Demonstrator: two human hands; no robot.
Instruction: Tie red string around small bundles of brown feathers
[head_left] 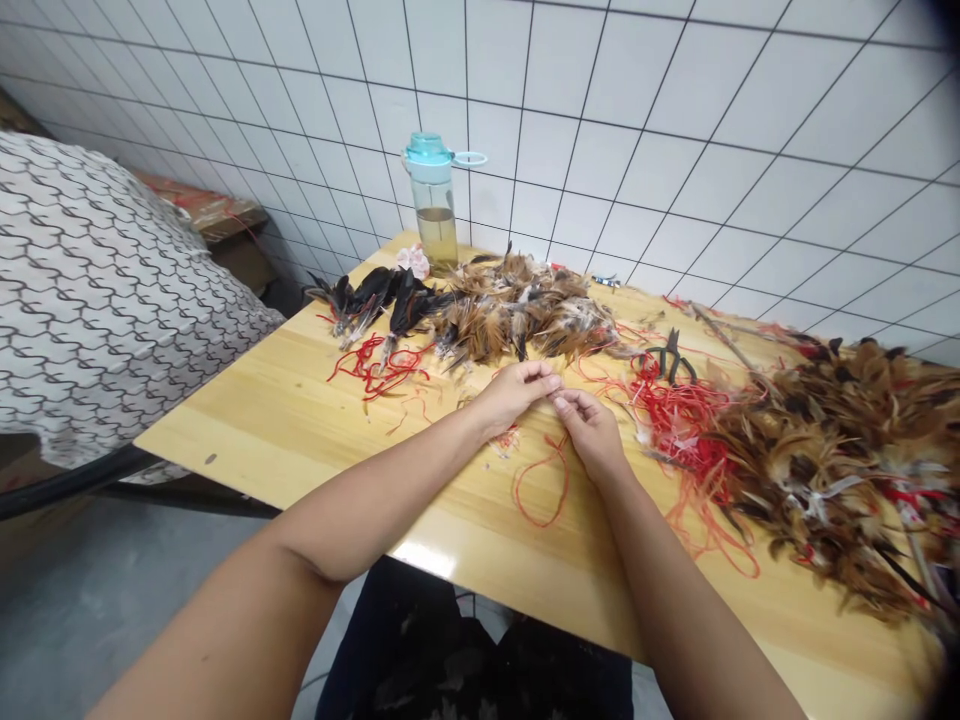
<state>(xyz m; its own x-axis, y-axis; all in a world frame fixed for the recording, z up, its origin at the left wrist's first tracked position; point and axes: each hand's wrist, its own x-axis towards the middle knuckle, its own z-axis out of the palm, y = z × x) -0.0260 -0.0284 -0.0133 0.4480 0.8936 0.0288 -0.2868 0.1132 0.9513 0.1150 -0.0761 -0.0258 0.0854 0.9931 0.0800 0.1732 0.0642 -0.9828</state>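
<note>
My left hand (516, 392) and my right hand (592, 430) meet fingertip to fingertip over the middle of the wooden table (300, 420). Both are closed in a pinch. A thin red string (541, 490) loops down onto the table just below them, and it seems to run up into the pinch. What else the fingers hold is too small to make out. A heap of brown feathers (517, 310) lies just beyond my hands. A larger heap of brown feathers (840, 460) lies to the right.
Black feathers (375, 295) and red string scraps (375, 365) lie at the far left. Dark pliers (670, 357) rest in a red string tangle (679, 415). A teal-lidded bottle (433, 200) stands by the tiled wall. A patterned cushion (97, 300) is left of the table.
</note>
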